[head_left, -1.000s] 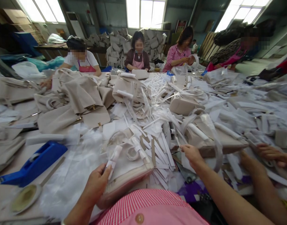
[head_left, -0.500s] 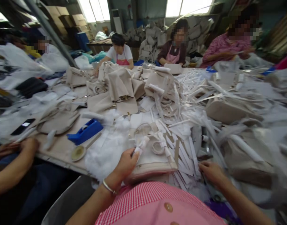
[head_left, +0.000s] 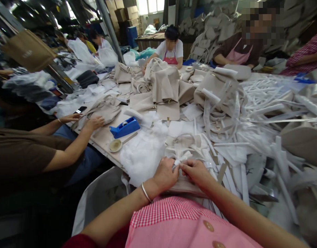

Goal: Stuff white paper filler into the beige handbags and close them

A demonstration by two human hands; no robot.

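Note:
A beige handbag (head_left: pixel 185 187) lies on the table right in front of me, its strap and handle pieces partly wrapped in white material. Over it, my left hand (head_left: pixel 165 175) pinches a crumpled white wrapping strip (head_left: pixel 184 156). My right hand (head_left: pixel 197 173) meets it from the other side, thumb and fingertips closed on the same strip. Both hands hide much of the bag's middle. Left of the bag is a heap of white padding sheets (head_left: pixel 137 155).
A blue tape dispenser (head_left: pixel 125 127) and a roll of tape (head_left: pixel 115 145) sit to the left. Beige bags (head_left: pixel 165 86) are piled ahead. White strips (head_left: pixel 261 93) cover the right side. A co-worker's hand (head_left: pixel 96 122) rests on another bag (head_left: pixel 106 106) at left.
My right hand has come in from the loose strips at right to the wrapping strip beside my left hand. The view has swung left. The co-worker's hands have moved onto a bag.

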